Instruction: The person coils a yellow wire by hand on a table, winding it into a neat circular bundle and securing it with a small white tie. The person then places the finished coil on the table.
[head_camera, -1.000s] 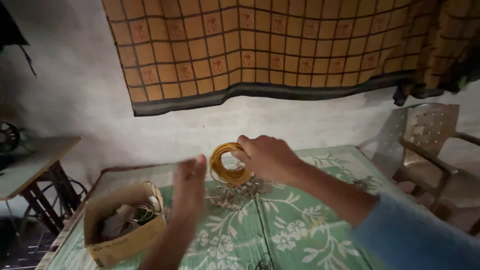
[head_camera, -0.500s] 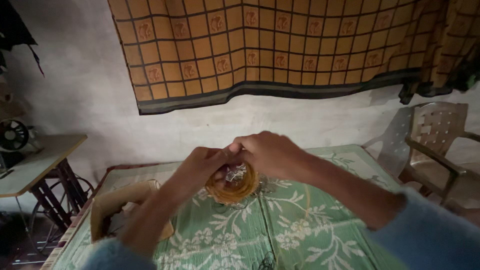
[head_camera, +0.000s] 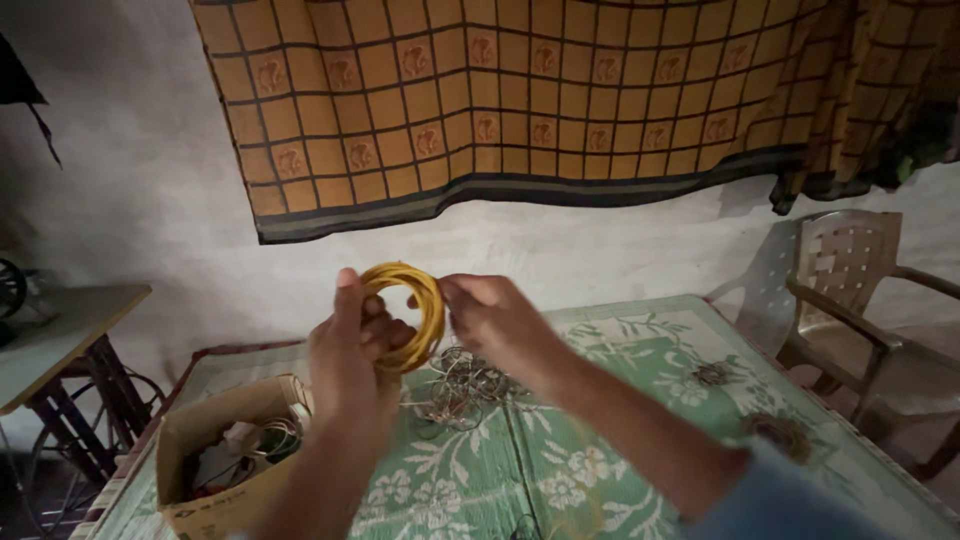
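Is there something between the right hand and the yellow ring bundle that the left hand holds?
Nothing visible. The right hand is beside the stack of thin yellow rings, fingertips at its rim; the left hand grips it, above the tangled wire pile.

My hands have open green mat (head_camera: 600, 440) to the right; cardboard box (head_camera: 225, 455) and wire tangle (head_camera: 465, 385) obstruct the left and centre.

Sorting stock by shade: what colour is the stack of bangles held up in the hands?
Yellow-gold stack of bangles, clearest in the head view.

One bangle stack (head_camera: 408, 315), one wire pile (head_camera: 462, 385), one cardboard box (head_camera: 228, 452), one chair (head_camera: 858, 290), two hands.
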